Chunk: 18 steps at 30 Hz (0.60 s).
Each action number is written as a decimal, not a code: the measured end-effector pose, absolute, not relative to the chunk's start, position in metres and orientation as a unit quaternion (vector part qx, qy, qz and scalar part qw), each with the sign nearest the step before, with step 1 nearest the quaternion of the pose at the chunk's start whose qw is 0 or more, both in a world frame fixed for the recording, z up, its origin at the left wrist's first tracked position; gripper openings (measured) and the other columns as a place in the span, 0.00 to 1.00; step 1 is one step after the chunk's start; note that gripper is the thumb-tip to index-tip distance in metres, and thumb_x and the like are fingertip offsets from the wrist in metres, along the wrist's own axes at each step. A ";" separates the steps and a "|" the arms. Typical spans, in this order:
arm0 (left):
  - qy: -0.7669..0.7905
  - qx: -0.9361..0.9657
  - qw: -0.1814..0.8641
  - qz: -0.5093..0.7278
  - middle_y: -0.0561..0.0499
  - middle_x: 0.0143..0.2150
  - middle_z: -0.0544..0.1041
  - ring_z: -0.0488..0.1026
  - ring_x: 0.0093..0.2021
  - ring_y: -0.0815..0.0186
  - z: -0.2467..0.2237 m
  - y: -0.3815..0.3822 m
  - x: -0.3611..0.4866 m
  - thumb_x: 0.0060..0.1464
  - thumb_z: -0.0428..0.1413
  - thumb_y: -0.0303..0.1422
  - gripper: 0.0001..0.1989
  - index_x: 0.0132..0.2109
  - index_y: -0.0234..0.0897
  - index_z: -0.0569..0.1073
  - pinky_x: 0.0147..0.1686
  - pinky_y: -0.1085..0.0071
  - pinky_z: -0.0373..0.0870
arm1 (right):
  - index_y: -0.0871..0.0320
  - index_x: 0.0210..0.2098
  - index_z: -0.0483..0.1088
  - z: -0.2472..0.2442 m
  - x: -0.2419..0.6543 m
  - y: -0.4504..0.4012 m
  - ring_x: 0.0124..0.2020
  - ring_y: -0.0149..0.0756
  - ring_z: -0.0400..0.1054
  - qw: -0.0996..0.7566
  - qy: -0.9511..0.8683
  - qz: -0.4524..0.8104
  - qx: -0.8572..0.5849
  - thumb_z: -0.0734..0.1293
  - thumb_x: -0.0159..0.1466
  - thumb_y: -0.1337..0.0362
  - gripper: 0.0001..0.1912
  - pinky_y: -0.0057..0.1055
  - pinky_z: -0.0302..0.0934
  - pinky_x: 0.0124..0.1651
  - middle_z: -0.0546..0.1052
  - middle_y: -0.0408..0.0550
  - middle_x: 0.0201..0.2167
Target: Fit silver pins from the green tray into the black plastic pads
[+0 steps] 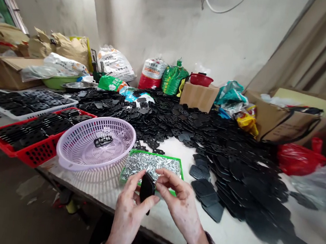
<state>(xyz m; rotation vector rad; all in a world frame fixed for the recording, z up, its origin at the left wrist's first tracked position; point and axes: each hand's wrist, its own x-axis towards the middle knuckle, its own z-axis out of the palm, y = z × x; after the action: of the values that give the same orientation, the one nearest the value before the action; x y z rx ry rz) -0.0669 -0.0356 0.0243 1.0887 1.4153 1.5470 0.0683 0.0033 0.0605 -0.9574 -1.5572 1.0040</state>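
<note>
My left hand (pixel 130 209) grips a black plate (pixel 147 188) on edge between thumb and fingers, above the table's front edge. Thumb and fingertips of my right hand (pixel 178 201) are pinched together at the plate's right edge; whatever they hold, if anything, is too small to make out. Just behind both hands, a green tray (pixel 181 168) is filled with small silver metal pins (pixel 152 164). A lilac plastic basket (pixel 66 147) stands left of the tray, with a small black assembled piece (pixel 102 141) lying inside. Loose black plates (pixel 207 193) lie right of my right hand.
A large heap of black plates (pixel 235 162) spreads over the table's back and right. On the left are a red basket (pixel 36 152) and a white tray (pixel 33 112), both holding black plates. Sacks, a small carton (pixel 198 97) and a red bag (pixel 301 158) stand farther off.
</note>
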 end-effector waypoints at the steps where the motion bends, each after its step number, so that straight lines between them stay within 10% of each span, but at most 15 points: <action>1: 0.557 0.431 0.366 0.609 0.45 0.52 0.74 0.72 0.41 0.57 0.025 -0.036 -0.066 0.43 0.67 0.34 0.30 0.56 0.44 0.74 0.35 0.68 0.68 | 0.56 0.44 0.76 0.061 0.068 0.002 0.32 0.33 0.71 0.504 -0.653 0.402 -0.398 0.67 0.60 0.65 0.12 0.28 0.67 0.38 0.76 0.43 0.30; 11: 0.569 0.537 0.184 0.595 0.43 0.59 0.71 0.64 0.60 0.49 0.016 -0.039 -0.064 0.50 0.63 0.34 0.28 0.59 0.45 0.71 0.59 0.60 0.57 | 0.57 0.56 0.67 0.058 0.066 -0.010 0.38 0.39 0.72 0.463 -0.774 0.125 -0.413 0.59 0.66 0.70 0.20 0.34 0.68 0.43 0.78 0.51 0.38; 18: 0.523 0.479 0.389 0.588 0.45 0.52 0.75 0.72 0.48 0.53 0.030 -0.041 -0.072 0.47 0.64 0.32 0.28 0.57 0.43 0.73 0.45 0.64 0.67 | 0.53 0.47 0.75 0.062 0.067 0.002 0.36 0.38 0.71 0.451 -0.756 0.290 -0.376 0.66 0.64 0.64 0.13 0.31 0.68 0.38 0.76 0.47 0.35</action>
<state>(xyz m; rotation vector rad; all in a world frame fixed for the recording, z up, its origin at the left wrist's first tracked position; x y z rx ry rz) -0.0718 -0.0407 0.0297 1.2171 1.3293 1.4959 0.0673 0.0023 0.0619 -0.9287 -1.8677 0.7176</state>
